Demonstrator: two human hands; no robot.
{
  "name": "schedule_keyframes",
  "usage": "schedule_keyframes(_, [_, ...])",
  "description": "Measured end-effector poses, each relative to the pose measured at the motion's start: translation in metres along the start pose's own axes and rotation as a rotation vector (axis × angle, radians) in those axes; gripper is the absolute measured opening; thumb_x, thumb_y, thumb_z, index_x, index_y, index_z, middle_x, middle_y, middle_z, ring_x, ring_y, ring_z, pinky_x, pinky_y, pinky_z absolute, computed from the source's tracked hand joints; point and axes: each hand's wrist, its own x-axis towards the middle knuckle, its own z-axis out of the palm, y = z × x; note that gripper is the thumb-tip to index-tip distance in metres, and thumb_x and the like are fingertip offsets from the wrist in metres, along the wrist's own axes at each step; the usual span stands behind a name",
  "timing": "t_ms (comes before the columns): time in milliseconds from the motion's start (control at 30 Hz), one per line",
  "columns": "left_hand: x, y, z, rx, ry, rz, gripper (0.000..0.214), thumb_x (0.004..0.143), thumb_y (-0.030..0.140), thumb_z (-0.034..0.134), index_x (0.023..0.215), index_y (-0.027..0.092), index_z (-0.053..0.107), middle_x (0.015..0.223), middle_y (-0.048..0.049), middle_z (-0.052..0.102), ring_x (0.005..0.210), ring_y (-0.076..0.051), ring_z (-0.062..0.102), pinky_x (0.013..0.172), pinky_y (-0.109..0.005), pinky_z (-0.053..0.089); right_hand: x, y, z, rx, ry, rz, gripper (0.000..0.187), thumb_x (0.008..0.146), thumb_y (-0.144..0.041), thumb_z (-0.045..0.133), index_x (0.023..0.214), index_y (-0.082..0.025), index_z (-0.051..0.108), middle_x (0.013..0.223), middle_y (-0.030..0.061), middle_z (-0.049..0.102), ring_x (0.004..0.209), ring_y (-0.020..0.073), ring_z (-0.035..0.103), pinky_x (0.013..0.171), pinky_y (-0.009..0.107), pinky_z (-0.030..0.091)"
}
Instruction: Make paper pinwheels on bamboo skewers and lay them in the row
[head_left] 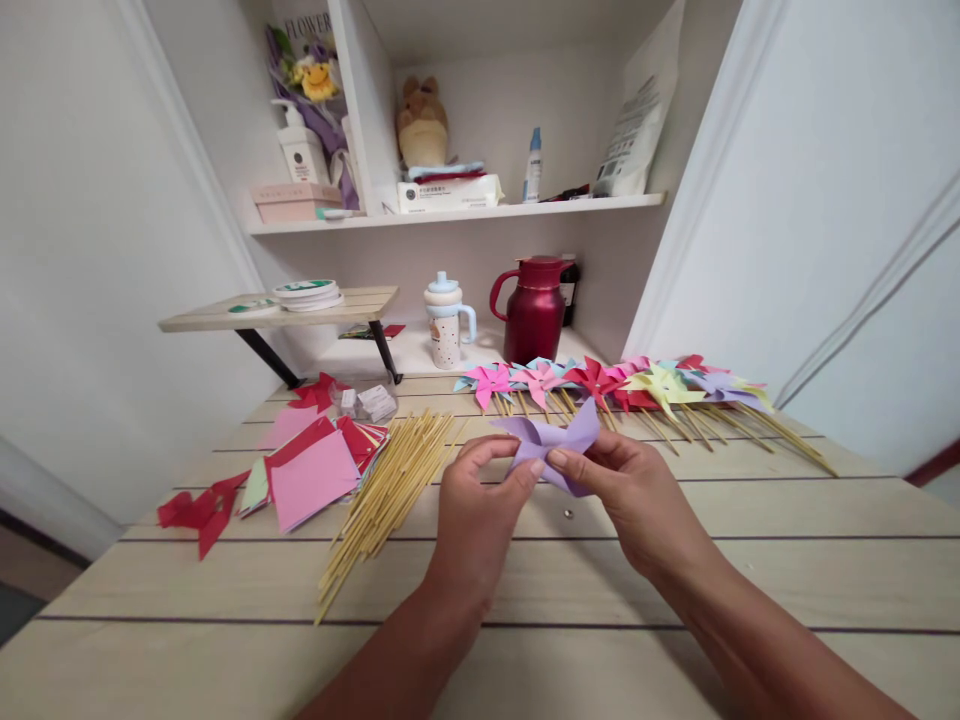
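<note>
A purple paper pinwheel [551, 438] is held up above the table between both hands, its corners folded in toward the middle. My left hand [484, 490] pinches its left side between thumb and fingers. From the other side, my right hand [630, 485] grips it, with the thumb pressed near the centre and the fingers behind the paper. Just below the pinwheel, a small shiny metal piece [568, 514] lies on the table. Left of my hands, a bundle of thin wooden sticks [390, 500] is spread out.
Finished pinwheels on sticks [592, 380] lie along the back right. Stacked coloured paper squares [315, 480], a red folded paper [206, 508] and small clear boxes [375, 402] sit at left. Behind stand a small raised shelf [360, 305], a cup [445, 325] and a red jug [535, 310].
</note>
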Motion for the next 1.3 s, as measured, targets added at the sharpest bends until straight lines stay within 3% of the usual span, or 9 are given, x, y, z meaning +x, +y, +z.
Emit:
schedule_keyframes(133, [0.0, -0.004, 0.0, -0.054, -0.052, -0.024, 0.016, 0.075, 0.03, 0.073, 0.085, 0.017, 0.074, 0.094, -0.0082, 0.074, 0.093, -0.024, 0.066, 0.09, -0.036, 0.047, -0.002, 0.001, 0.0, -0.033, -0.039, -0.016, 0.021, 0.073, -0.038, 0.082, 0.083, -0.02, 0.078, 0.072, -0.0001, 0.068, 0.064, 0.0123, 0.048, 0.059, 0.026, 0.036])
schedule_keyframes(567, [-0.002, 0.003, 0.002, -0.021, 0.002, 0.012, 0.013, 0.074, 0.027, 0.07, 0.071, 0.016, 0.074, 0.078, -0.0052, 0.07, 0.079, -0.019, 0.061, 0.077, -0.029, 0.047, -0.002, 0.003, 0.003, -0.026, -0.085, -0.001, 0.025, 0.074, -0.04, 0.081, 0.088, -0.02, 0.076, 0.078, 0.0009, 0.07, 0.067, 0.0136, 0.052, 0.062, 0.027, 0.039])
schedule_keyframes(767, [0.008, -0.008, -0.001, -0.173, 0.01, -0.205, 0.017, 0.068, 0.031, 0.074, 0.071, 0.013, 0.075, 0.071, -0.004, 0.069, 0.066, -0.015, 0.056, 0.064, -0.026, 0.043, 0.0, 0.002, 0.0, -0.098, -0.049, -0.057, 0.024, 0.081, -0.045, 0.073, 0.091, -0.023, 0.073, 0.085, 0.0003, 0.07, 0.075, 0.0154, 0.057, 0.066, 0.027, 0.043])
schedule_keyframes(933, [0.016, -0.018, -0.007, -0.272, 0.058, -0.267, 0.02, 0.062, 0.031, 0.079, 0.071, 0.013, 0.076, 0.074, -0.0049, 0.072, 0.068, -0.016, 0.059, 0.067, -0.026, 0.044, 0.008, 0.002, -0.009, -0.128, 0.07, -0.12, 0.03, 0.082, -0.047, 0.072, 0.103, -0.025, 0.072, 0.102, 0.0049, 0.073, 0.099, 0.0224, 0.064, 0.084, 0.033, 0.047])
schedule_keyframes(1000, [0.019, -0.023, -0.009, -0.29, 0.079, -0.271, 0.021, 0.061, 0.03, 0.081, 0.072, 0.012, 0.077, 0.074, -0.0051, 0.072, 0.069, -0.016, 0.06, 0.069, -0.026, 0.044, 0.012, 0.003, -0.013, -0.149, 0.102, -0.145, 0.031, 0.083, -0.047, 0.071, 0.106, -0.026, 0.071, 0.101, 0.0051, 0.073, 0.095, 0.0217, 0.065, 0.084, 0.034, 0.048])
schedule_keyframes(1100, [0.023, -0.028, -0.011, -0.31, 0.102, -0.256, 0.021, 0.06, 0.029, 0.081, 0.073, 0.012, 0.077, 0.073, -0.0045, 0.072, 0.069, -0.016, 0.06, 0.069, -0.025, 0.044, 0.016, 0.003, -0.018, -0.191, 0.141, -0.171, 0.031, 0.083, -0.047, 0.071, 0.105, -0.026, 0.071, 0.09, 0.004, 0.07, 0.077, 0.0184, 0.063, 0.07, 0.032, 0.048])
schedule_keyframes(1300, [0.025, -0.031, -0.01, -0.319, 0.066, -0.214, 0.016, 0.063, 0.028, 0.078, 0.068, 0.013, 0.075, 0.068, -0.0013, 0.067, 0.065, -0.013, 0.055, 0.065, -0.023, 0.04, 0.019, 0.004, -0.022, -0.224, 0.155, -0.212, 0.026, 0.083, -0.048, 0.07, 0.093, -0.023, 0.071, 0.062, -0.0023, 0.056, 0.054, 0.0133, 0.048, 0.051, 0.027, 0.039])
